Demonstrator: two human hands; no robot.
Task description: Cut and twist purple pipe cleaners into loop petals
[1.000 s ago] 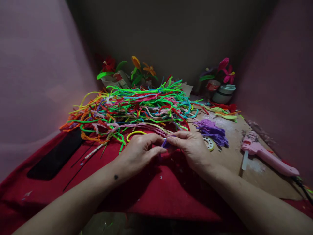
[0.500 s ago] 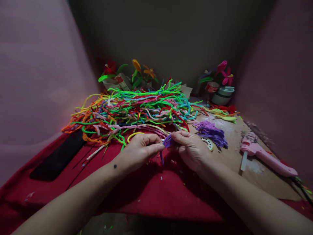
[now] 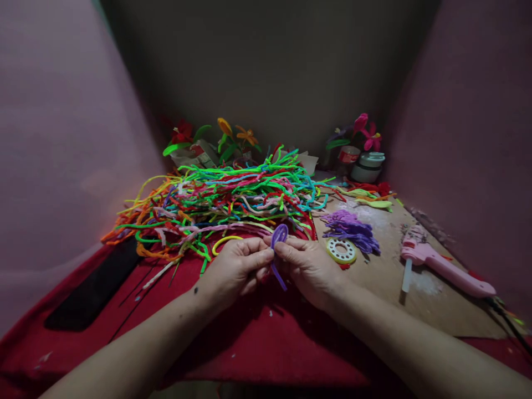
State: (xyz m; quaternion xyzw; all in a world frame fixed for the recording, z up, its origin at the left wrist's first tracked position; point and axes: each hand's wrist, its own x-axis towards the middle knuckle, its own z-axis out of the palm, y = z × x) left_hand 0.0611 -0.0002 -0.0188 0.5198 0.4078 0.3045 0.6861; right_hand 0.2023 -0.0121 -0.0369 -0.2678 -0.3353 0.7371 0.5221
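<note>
A purple pipe cleaner (image 3: pixel 279 235), bent into a narrow nested loop with a straight tail hanging below, is pinched between my two hands over the red cloth. My left hand (image 3: pixel 245 263) grips it from the left, thumb against the fingers. From the right, my right hand (image 3: pixel 305 266) pinches it near the base of the loop. A large heap of coloured pipe cleaners (image 3: pixel 233 194) lies just beyond my hands. Beside my right hand are a pile of purple looped pieces (image 3: pixel 353 230) and a pale ring-shaped spool with holes (image 3: pixel 341 251).
A pink glue gun (image 3: pixel 446 266) rests on the cardboard (image 3: pixel 419 310) at the right, its cord trailing off. A black phone-like slab (image 3: pixel 89 293) lies at the left. Behind the heap stand pipe-cleaner flowers (image 3: pixel 368 133) and a lidded jar (image 3: pixel 368 166). Red cloth (image 3: pixel 266 349) covers the table.
The purple piece has turned upright, so its loop now shows openly above my fingers. My right hand has shifted slightly left and down, uncovering the ring-shaped spool. The view has tilted a little.
</note>
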